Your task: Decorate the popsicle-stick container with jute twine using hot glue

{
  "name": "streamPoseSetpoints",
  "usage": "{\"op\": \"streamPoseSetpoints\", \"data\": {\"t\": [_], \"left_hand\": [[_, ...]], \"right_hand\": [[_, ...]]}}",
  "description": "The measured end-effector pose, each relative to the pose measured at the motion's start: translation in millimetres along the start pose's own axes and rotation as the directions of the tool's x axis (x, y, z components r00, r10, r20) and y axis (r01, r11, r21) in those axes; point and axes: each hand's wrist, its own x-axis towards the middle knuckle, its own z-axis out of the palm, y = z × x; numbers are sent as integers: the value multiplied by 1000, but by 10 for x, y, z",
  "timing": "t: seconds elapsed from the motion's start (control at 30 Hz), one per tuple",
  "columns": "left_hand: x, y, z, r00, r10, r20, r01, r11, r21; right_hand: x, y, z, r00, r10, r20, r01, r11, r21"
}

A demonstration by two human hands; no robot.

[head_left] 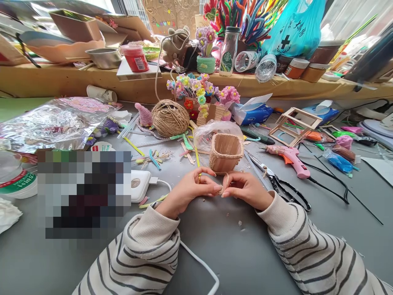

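Note:
Both of my hands meet at the middle of the grey table, pinching a short piece of brown twine (pixel 225 181) between them. My left hand (pixel 192 186) has its fingertips closed on one end, and a ring shows on a finger. My right hand (pixel 245 188) pinches the twine from the other side. Just behind them stands a small square basket (pixel 226 164) of wooden sticks, with braided twine round its rim. A ball of twine (pixel 170 117) lies farther back to the left. Black-handled scissors (pixel 278 184) lie right of my right hand.
A pink glue gun (pixel 290 159) with a black cord rests at the right. A white power bank (pixel 139 185) with a cable lies beside my left wrist. Craft flowers (pixel 196 88), a wooden frame (pixel 296 125) and a tissue pack (pixel 253 111) stand behind. Jars and pipe cleaners crowd the ledge.

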Motion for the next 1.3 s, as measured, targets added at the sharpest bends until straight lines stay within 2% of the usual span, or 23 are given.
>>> {"op": "streamPoseSetpoints", "data": {"t": [0.73,0.83,0.93,1.0,1.07,1.2,1.3], "left_hand": [[4,24,11,999,-11,49,7,998,65],[1,26,20,998,44,33,-48,991,126],[-17,54,38,988,155,21,-156,954,256],[-36,90,47,969,241,56,-244,894,377],[-59,134,51,939,318,129,-337,788,515],[-109,204,54,864,395,311,-485,493,722],[-147,216,83,821,411,397,-511,218,831]], "right_hand": [[10,35,-42,995,37,92,-35,999,-26],[5,39,-47,996,51,68,-48,998,-47],[4,49,-49,999,29,42,-24,993,-113],[6,59,-47,1000,-14,27,19,981,-192],[8,69,-45,998,-60,18,63,959,-276],[9,80,-53,990,-138,32,140,908,-396],[8,86,-71,972,-230,52,226,844,-486]]}}
